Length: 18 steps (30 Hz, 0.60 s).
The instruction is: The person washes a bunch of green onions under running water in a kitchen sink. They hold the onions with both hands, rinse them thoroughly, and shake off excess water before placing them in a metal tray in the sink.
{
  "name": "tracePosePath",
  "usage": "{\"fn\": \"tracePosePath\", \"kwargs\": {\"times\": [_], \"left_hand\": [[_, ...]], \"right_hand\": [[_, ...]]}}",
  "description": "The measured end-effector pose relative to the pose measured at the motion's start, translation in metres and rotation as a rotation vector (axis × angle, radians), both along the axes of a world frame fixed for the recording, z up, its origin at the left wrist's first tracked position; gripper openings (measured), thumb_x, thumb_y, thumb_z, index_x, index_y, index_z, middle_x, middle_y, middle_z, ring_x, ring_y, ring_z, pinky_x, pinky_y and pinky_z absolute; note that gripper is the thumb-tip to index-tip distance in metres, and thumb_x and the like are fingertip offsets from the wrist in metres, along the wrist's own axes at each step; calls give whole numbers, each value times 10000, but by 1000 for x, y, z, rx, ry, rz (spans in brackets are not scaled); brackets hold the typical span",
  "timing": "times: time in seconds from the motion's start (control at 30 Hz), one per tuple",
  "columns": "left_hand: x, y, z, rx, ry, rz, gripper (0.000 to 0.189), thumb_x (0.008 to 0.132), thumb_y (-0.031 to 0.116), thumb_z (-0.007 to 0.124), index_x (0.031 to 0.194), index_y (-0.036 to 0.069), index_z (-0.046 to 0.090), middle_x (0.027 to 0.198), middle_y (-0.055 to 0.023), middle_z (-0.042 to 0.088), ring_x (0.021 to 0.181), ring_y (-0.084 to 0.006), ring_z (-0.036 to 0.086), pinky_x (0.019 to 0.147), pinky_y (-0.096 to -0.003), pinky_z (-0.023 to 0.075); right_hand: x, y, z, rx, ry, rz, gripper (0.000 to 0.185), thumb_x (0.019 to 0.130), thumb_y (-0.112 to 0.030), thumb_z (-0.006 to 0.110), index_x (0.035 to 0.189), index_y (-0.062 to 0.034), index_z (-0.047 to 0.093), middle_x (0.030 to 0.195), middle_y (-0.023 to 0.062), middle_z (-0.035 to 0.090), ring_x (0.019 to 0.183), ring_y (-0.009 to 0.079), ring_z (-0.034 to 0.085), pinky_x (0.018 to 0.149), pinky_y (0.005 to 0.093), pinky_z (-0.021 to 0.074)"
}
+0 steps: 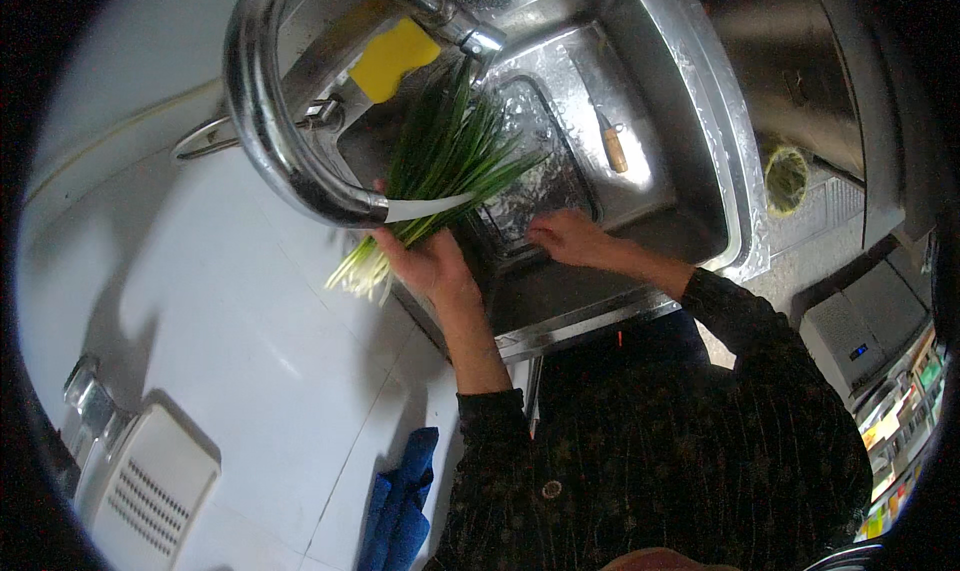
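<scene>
My left hand (431, 263) grips a bunch of long green chives (457, 151) near their pale stem ends. The leaves fan out over the stainless steel sink (652, 226), and the white ends stick out past its left side. A stream of water (427, 209) runs from the curved chrome faucet (259, 113) across the chives. My right hand (566, 237) hovers at the near edge of a rectangular basin (536, 151) in the sink, its fingers curled inward. Whether anything is pinched in those fingers is hidden.
A wood-handled knife (613, 147) lies in the sink, right of the basin. Behind the chives is a yellow sponge or cloth (394, 59). The faucet lever (210, 137) juts left. A blue cloth (401, 496) and a white slotted fixture (150, 488) are at lower left.
</scene>
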<state>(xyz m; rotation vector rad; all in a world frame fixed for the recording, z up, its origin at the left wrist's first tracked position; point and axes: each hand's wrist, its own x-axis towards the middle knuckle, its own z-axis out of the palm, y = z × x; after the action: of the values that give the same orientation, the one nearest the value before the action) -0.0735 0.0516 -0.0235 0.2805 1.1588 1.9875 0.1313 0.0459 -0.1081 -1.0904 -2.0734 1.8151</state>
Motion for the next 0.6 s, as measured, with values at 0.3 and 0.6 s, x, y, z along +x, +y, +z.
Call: {"fn": "tracePosePath", "kwargs": {"times": [0.3,0.6], "left_hand": [[31,-3,-102,-669,151,347,329,847,76,720,1141,-6,598,1128,-115,628,1023,-227,582,902,-387,509],[50,42,28,-223,403,-177,238,873,14,655,1102,-2,593,1055,-87,664,993,-194,620,916,-350,486]], "right_hand": [[18,3,-25,37,-151,-103,225,904,-231,552,811,-44,633,715,169,627,699,382,626,667,490,481],[21,47,36,-68,35,-181,242,918,-231,547,836,-22,637,675,131,593,606,241,560,609,383,467]]}}
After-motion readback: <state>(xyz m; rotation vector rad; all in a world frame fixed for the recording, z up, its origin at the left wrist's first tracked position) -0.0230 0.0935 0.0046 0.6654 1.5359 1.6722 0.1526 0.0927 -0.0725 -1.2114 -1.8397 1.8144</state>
